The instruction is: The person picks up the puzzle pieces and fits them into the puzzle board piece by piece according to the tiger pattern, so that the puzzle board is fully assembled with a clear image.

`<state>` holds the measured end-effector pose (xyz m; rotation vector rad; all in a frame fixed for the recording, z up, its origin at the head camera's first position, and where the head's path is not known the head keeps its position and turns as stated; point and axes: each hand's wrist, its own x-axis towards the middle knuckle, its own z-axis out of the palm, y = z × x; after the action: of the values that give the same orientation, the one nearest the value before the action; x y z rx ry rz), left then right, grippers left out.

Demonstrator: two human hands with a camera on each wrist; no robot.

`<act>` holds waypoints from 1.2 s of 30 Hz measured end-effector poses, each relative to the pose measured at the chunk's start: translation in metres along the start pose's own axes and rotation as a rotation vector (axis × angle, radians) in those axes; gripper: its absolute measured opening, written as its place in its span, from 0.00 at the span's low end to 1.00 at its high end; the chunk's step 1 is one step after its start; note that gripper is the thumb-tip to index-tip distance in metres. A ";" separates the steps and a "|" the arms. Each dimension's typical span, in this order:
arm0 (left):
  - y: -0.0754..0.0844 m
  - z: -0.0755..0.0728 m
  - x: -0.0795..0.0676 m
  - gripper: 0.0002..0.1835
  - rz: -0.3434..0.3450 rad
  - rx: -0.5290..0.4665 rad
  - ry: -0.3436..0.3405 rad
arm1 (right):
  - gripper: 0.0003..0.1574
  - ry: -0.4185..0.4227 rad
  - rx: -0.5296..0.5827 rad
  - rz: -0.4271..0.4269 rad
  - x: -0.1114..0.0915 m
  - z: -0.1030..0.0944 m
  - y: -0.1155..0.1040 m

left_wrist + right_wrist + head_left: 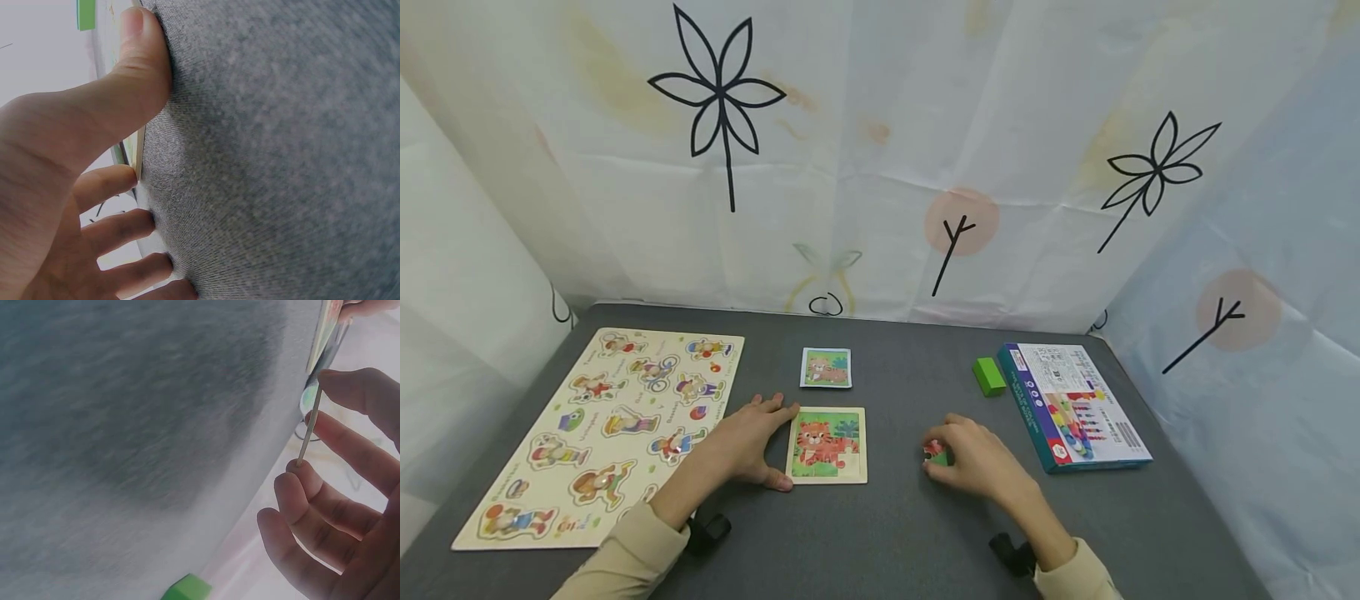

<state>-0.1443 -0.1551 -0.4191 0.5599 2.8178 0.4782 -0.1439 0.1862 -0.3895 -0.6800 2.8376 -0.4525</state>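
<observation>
A small square tiger puzzle point(826, 454) in a pale frame lies on the grey table, with a notch-like pale patch at the tiger's right side. My left hand point(747, 442) rests at its left edge, thumb and index finger touching the frame, the other fingers spread on the table. Off to the right, my right hand point(973, 457) pinches a thin puzzle piece point(935, 452) with red and green on it. In the right wrist view the piece point(309, 428) appears edge-on between thumb and fingertips, lifted off the table.
A small picture card point(826, 367) lies behind the puzzle. On the left is a large cream board point(587, 450) with cartoon figures. A green block point(988, 377) stands beside a flat box point(1075, 406) at the right. White printed curtains point(880, 167) enclose the table.
</observation>
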 end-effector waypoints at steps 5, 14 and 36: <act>0.000 0.000 0.000 0.59 0.005 0.000 0.003 | 0.17 0.017 -0.002 -0.024 0.008 0.001 -0.013; 0.001 -0.001 0.000 0.58 0.006 -0.009 0.005 | 0.16 -0.018 0.004 -0.074 0.026 0.010 -0.039; 0.000 0.000 0.001 0.59 -0.007 0.003 -0.004 | 0.17 -0.023 -0.121 -0.187 0.047 0.043 -0.079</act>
<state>-0.1448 -0.1544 -0.4195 0.5514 2.8164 0.4714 -0.1424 0.0868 -0.4089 -0.9733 2.8101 -0.2993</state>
